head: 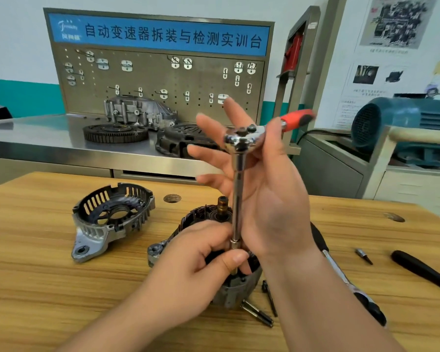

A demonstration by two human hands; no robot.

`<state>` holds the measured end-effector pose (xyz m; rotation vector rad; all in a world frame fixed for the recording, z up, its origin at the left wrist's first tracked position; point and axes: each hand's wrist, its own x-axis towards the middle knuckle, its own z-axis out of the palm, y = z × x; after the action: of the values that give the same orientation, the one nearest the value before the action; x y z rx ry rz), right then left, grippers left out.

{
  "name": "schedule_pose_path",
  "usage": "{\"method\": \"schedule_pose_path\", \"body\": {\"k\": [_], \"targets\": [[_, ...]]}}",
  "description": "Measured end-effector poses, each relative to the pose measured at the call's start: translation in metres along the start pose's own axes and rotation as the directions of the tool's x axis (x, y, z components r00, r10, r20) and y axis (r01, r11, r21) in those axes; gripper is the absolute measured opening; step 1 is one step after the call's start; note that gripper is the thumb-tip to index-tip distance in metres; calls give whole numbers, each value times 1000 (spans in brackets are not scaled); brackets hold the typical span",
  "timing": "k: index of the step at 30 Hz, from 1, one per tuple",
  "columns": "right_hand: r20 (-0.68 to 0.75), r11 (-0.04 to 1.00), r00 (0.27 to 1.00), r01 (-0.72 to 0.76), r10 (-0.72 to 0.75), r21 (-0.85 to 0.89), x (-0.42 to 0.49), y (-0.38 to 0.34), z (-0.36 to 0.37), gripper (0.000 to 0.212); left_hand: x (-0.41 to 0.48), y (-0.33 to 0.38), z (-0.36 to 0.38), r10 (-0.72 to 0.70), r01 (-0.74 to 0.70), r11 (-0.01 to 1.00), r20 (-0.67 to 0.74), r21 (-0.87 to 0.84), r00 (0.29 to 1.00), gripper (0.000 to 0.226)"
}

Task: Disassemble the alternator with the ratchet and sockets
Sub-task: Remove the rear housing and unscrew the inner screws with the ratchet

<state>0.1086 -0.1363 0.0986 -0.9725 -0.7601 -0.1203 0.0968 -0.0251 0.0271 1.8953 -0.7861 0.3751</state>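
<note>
A pale wooden bench (61, 288) fills the lower half of the view, and behind it stands a second bench of steel (36, 133) with a pegboard (158, 80) and three large car parts on it. One alternator (229, 292), its windings and shaft bared, sits at the middle of the wooden bench, towards the front edge. Its one removed end cover (112, 214) lies apart from it, towards the left edge. Two bare hands work over the alternator. The right hand (269, 204) is spread, fingers straight and splayed, its palm alongside an upright extension bar (238, 194). The head of a red-handled ratchet (241, 138) sits by that hand's thumb and fingers. Lower down, the left hand (193, 255) pinches the socket (235, 246) at the foot of the bar, thumb and fingers curled round it, right on the alternator. The step looks like seating the socket on a fastener. To do it well, the bar should stand straight above the fastener, the left fingers should guide the socket fully down, and the right hand should close on the handle only once the socket has bitten. A second ratchet (341, 273) lies on the bench beside the alternator, towards the right edge. One black-handled tool (422, 270) lies nearer that edge. At least two long bolts (258, 315) lie by the front edge. One small bit (363, 255) rests between the second ratchet and the black-handled tool.
</note>
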Motion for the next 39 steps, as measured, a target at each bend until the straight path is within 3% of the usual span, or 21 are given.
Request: {"method": "schedule_pose_path", "body": {"k": [2,5,7,9,12,16,19,26,30,33,36,39], "targets": [[11,991,993,119,-118,-60,-1,0,1,26,-1,1,1,-30,29,999,-16,-28,999,21],[15,975,978,208,-207,-75,-2,0,1,29,0,1,1,-52,52,999,-27,6,998,14],[-5,989,989,150,-150,8,-2,0,1,27,0,0,0,-40,41,999,-37,18,999,23],[-11,993,999,52,-51,106,-2,0,0,39,1,0,-1,8,-6,998,-32,56,999,28],[-25,988,1000,-12,16,155,-1,0,-3,49,1,2,-2,63,-62,989,-2,135,998,17],[-21,990,990,140,-140,-13,-1,0,0,21,0,-2,-2,20,-21,998,7,64,1000,27],[0,961,970,241,-244,-133,-1,-2,-3,25,-1,-1,0,3,-2,999,-18,45,1000,41],[-49,998,999,12,-9,68,0,-3,-7,46,2,2,-4,43,-44,997,14,66,999,29],[-59,991,990,123,-126,-55,0,-5,-4,27,2,2,-3,-4,3,1000,23,16,1000,33],[-33,979,981,188,-191,-74,1,-6,-3,27,2,2,-1,-29,29,1000,-12,-2,999,32],[-2,995,997,73,-73,74,2,-6,-5,34,1,2,-1,-10,11,1000,-25,27,1000,28],[13,991,996,-87,86,106,2,-5,-10,55,1,4,-1,30,-29,998,-18,60,999,23]]}}
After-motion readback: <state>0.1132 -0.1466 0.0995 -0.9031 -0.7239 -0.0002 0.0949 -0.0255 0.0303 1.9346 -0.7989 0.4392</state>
